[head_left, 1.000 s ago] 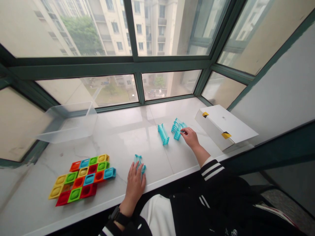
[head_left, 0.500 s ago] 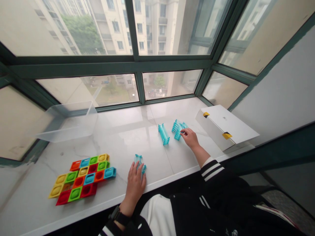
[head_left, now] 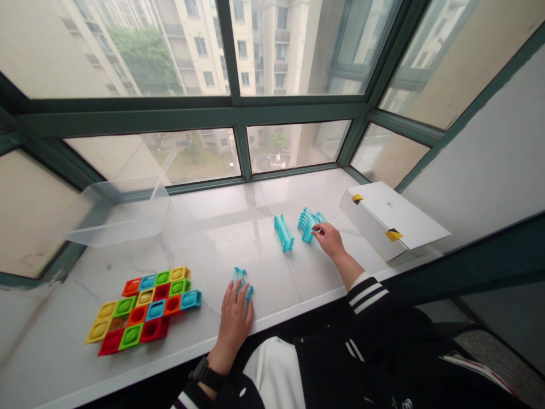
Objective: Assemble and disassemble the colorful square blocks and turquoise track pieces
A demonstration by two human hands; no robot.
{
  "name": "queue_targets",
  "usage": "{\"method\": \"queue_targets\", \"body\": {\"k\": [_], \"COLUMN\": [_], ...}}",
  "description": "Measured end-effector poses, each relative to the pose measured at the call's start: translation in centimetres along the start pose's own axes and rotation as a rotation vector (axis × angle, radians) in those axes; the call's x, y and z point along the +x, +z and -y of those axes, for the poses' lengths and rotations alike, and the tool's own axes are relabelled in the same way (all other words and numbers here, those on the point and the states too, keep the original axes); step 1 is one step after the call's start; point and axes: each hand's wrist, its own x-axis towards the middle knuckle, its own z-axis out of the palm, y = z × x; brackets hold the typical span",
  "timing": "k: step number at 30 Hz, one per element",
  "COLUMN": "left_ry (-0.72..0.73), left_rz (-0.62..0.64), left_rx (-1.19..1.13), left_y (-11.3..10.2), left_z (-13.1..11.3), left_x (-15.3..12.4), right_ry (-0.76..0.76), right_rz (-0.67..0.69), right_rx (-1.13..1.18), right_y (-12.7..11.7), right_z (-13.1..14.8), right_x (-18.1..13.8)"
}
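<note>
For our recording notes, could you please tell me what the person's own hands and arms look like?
Both the left hand and right hand are bare, without gloves. The left one wears a black watch at the wrist. The left sleeve and right sleeve are black with white stripes.

Single head-worn view: positioned above the near edge of the white counter, facing forward and down across it; near, wide framing includes the window frame beyond it.

The left hand is lying palm down with fingers slightly spread; the right hand, farther out, is holding its fingers bent.
</note>
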Motion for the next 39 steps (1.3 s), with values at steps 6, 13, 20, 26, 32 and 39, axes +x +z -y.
{"method": "queue_targets", "body": {"k": [6,13,20,26,32,39], "left_ry": [0.007,0.013,0.014,0.015,0.009,0.017], "left_rz": [0.009,0.007,-0.007,0.009,0.008,0.03], "left_rx": [0.017,0.015,-0.011,0.015,0.012,0.011], "left_y": [-0.2,-0.2,-0.1,-0.2,-0.1,-0.2], "left_z": [-0.1,-0.2,-0.2,-0.2,-0.2,-0.1], "left_x": [0.1,0.1,0.1,0.1,0.1,0.1], "right_ry": [0.007,0.005,-0.003,-0.017,-0.021,-0.017], "right_rz": [0.014,0.028,0.048,0.058,0.06,-0.123], "right_rx": [-0.001,-0.006,-0.005,-0.026,-0.071,0.012], "right_y": [-0.2,-0.2,-0.2,-0.3,-0.6,-0.9], "right_z": [0.0,0.1,0.3,0.4,0.6,3.0], "right_x": [0.0,-0.1,-0.1,-0.1,-0.8,-4.6]}}
